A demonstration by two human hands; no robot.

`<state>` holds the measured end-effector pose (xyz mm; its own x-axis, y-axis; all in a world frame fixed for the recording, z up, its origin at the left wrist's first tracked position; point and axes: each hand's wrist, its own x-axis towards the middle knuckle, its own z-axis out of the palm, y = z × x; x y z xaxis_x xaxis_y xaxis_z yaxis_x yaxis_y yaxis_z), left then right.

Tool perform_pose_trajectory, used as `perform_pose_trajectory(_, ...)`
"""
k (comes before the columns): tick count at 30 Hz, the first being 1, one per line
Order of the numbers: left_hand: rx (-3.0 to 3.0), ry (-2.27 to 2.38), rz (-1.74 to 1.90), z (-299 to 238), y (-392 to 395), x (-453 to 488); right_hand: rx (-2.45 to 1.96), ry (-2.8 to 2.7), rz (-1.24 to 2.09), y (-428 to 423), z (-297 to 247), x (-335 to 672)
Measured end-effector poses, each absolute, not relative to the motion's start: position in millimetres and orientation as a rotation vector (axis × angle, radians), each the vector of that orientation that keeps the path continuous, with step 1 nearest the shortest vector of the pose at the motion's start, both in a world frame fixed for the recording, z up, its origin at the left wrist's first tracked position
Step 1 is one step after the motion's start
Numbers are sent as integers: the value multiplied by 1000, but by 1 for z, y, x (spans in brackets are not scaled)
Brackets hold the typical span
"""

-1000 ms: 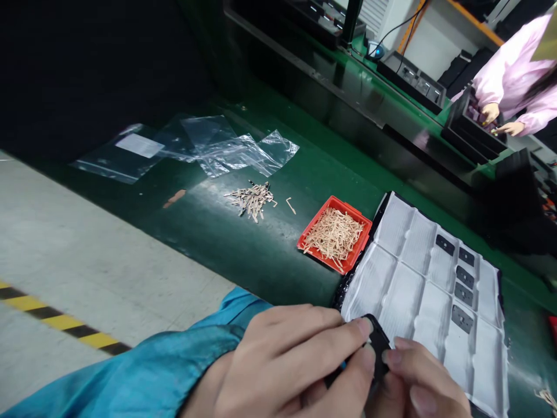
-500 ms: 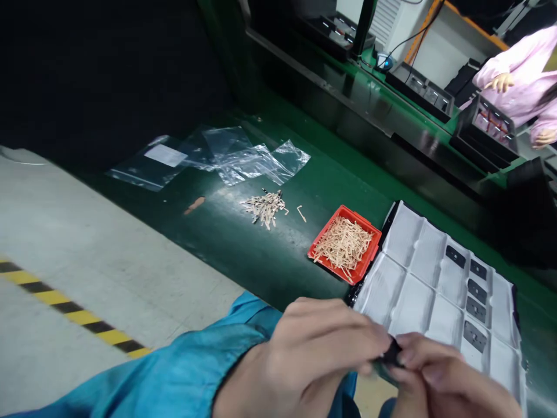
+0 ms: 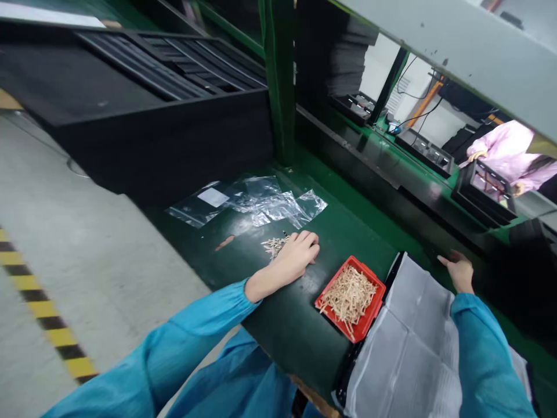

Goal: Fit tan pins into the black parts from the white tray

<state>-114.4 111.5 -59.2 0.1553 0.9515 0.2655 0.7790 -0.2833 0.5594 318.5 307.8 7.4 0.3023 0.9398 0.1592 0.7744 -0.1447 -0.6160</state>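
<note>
My left hand (image 3: pixel 296 255) rests on the green bench with its fingers curled down, at the right side of a small pile of thin tan pieces (image 3: pixel 273 246). It covers part of the pile, and its fingertips are mostly hidden. My right hand (image 3: pixel 461 271) reaches past the far edge of a tray with white lining (image 3: pixel 409 331). One finger points out to the left, apart from the others; no held thing shows in it. Between the hands stands a red bin (image 3: pixel 375 302) full of similar thin tan pieces (image 3: pixel 348 293). My right sleeve covers much of the tray.
Clear plastic bags (image 3: pixel 270 203) lie beyond the pile, with a brown scrap (image 3: pixel 225 242) nearer. A large black box (image 3: pixel 174 139) stands at the left by a green post (image 3: pixel 281 87). Across the ledge, a person in pink (image 3: pixel 500 145) is beside black trays (image 3: pixel 483 191).
My hands, together earlier around a small black part, have separated. The left went to the tan pile, the right to the tray's far side. The view has shifted, showing more of the black box.
</note>
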Motion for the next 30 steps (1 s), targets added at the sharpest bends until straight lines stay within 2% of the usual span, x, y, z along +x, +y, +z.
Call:
perform_pose_trajectory(3,2112,1665,986,-44,101,-104,-1954,-1529,559,274,23,321)
perform_pose_trajectory(5,2107,1587,1091,-27,87,-88,-1877,-1575,775,221,32,310)
perform_pose_trajectory(8,2208,1245,1318,2,68,-51,-1654,-1661,1239,117,41,271)
perform_pose_trajectory(10,2289,1031,1449,17,60,-27,-1345,-1492,1737,57,45,239)
perform_pose_trajectory(12,2293,870,1481,26,55,-10,-1184,-1269,1991,20,47,214)
perform_pose_trajectory(16,2228,784,1496,29,49,2,-1064,-1048,1993,-1,45,195)
perform_pose_trajectory(30,2136,812,1654,35,29,-3,-896,-864,1975,-1,39,176)
